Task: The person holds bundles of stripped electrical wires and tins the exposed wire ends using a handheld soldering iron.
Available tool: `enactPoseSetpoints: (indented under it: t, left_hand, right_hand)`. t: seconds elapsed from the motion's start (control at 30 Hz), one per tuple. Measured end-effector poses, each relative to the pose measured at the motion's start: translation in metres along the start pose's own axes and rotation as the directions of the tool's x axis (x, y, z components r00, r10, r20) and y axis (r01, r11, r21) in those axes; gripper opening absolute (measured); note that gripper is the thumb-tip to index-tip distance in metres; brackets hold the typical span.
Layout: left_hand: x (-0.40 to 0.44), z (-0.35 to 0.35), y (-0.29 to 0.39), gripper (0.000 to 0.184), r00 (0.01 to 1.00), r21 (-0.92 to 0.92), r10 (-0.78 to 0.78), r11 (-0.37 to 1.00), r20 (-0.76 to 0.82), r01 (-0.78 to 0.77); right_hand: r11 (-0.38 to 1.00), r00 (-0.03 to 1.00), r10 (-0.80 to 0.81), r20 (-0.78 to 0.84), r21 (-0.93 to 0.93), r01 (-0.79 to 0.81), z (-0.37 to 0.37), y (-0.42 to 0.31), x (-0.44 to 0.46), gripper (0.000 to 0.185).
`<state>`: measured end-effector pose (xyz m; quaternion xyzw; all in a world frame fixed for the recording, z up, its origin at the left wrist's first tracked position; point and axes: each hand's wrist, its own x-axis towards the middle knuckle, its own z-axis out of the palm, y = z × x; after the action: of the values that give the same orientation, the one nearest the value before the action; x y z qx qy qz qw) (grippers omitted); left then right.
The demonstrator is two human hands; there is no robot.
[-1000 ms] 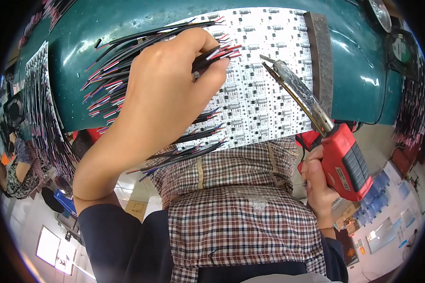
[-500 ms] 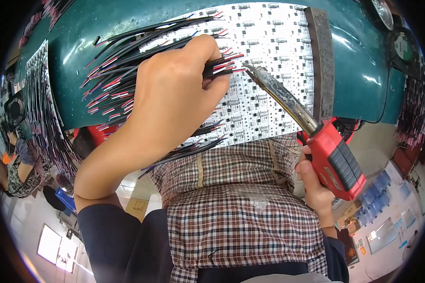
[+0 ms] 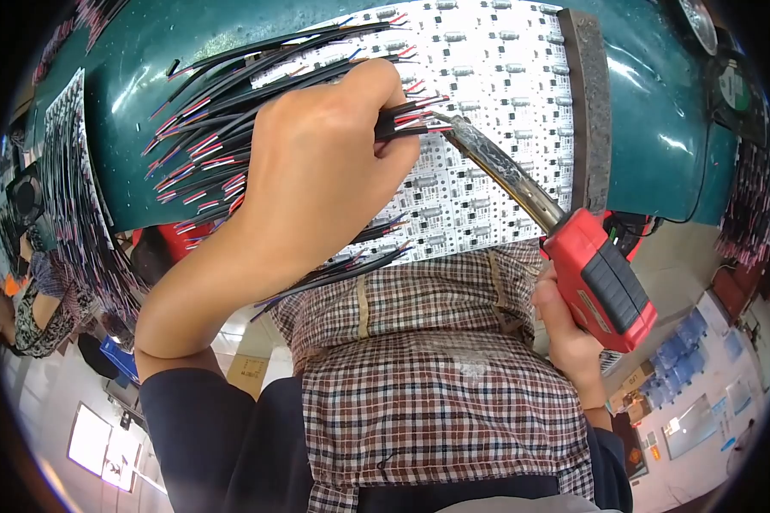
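Note:
My left hand point(image 3: 325, 162) pinches a bundle of black cables point(image 3: 393, 121) above the white circuit board sheet point(image 3: 488, 77); the red and white wire ends stick out to the right. In my right hand point(image 3: 565, 329) is a red soldering gun point(image 3: 599, 278), held by its handle. Its metal tip touches or nearly touches the wire ends; the exact contact is too small to tell. More black cables point(image 3: 205, 128) lie in rows over the left part of the sheet. My left palm side is hidden.
A dark bar point(image 3: 587, 111) lies along the sheet's right edge on the green table point(image 3: 650, 154). Another sheet with many cables point(image 3: 73, 171) hangs at the left. A small fan point(image 3: 731, 90) stands at the right, and a person point(image 3: 38, 299) is at far left.
The soldering gun has moved left, its tip now at the wire ends instead of apart from them. My left hand, still holding the cables, has shifted slightly down and right.

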<state>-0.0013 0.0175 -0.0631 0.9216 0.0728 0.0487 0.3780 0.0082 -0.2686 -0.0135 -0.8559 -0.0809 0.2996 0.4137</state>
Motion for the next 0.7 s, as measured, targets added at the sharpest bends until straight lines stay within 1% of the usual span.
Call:
enactPoseSetpoints:
  t: [0.1, 0.2, 0.3, 0.4, 0.43, 0.5, 0.53, 0.6, 0.7]
  left_hand:
    - [0.000, 0.001, 0.000, 0.020, 1.000, 0.008, 0.011, 1.000, -0.007, -0.011]
    - [0.000, 0.001, -0.001, 0.020, 1.000, 0.013, 0.022, 1.000, -0.014, -0.021]
    - [0.000, 0.001, -0.001, 0.019, 1.000, 0.011, 0.023, 1.000, -0.012, -0.023]
    - [0.000, 0.001, 0.000, 0.019, 1.000, 0.013, 0.014, 1.000, -0.003, -0.014]
    - [0.000, 0.000, 0.000, 0.018, 1.000, 0.013, 0.007, 1.000, 0.002, -0.007]
    - [0.000, 0.001, 0.000, 0.018, 1.000, 0.008, 0.009, 1.000, -0.001, -0.009]
    - [0.000, 0.001, 0.000, 0.018, 1.000, 0.002, 0.010, 1.000, -0.003, -0.010]
    - [0.000, 0.001, -0.001, 0.018, 1.000, 0.008, 0.020, 1.000, -0.010, -0.020]
    - [0.001, 0.001, -0.001, 0.018, 0.999, 0.016, 0.030, 0.999, -0.017, -0.029]
  right_hand:
    - [0.999, 0.999, -0.039, -0.001, -0.014, 0.039, -0.002, 0.002, 0.000, 0.025]
    - [0.994, 0.998, -0.057, 0.007, -0.095, 0.058, -0.007, 0.003, -0.005, 0.028]
    - [0.998, 0.998, -0.028, -0.048, -0.057, 0.025, -0.007, 0.001, -0.011, 0.031]
    - [0.998, 0.996, 0.043, -0.080, -0.042, -0.047, -0.003, -0.003, -0.010, 0.032]
    - [0.998, 0.997, -0.045, -0.056, -0.044, 0.042, -0.001, -0.003, -0.006, 0.021]
    - [0.991, 0.991, -0.132, -0.031, -0.043, 0.130, -0.001, -0.003, -0.004, 0.009]
    - [0.999, 0.999, -0.037, -0.027, -0.017, 0.037, -0.002, -0.004, -0.004, 0.018]
    - [0.998, 0.998, 0.059, -0.019, 0.008, -0.059, -0.003, -0.003, -0.005, 0.028]
    - [0.998, 0.999, 0.055, -0.001, -0.014, -0.055, -0.003, 0.000, -0.004, 0.028]
